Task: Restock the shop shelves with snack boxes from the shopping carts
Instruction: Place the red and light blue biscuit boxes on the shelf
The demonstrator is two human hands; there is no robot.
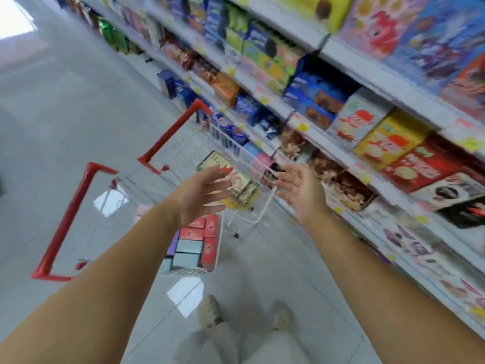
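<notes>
Snack boxes (190, 249) in cart (65, 219), shelves (393, 82) rt; left hand (199, 198) & right hand (301, 190) splayed, empty.

We see through one wide-angle camera worn on the head. It looks forward and steeply down along the aisle, tilted: shelves (380, 80) run close on the right, floor (65, 101) on the left, carts (244, 153) just ahead, feet (210, 311) below.
</notes>
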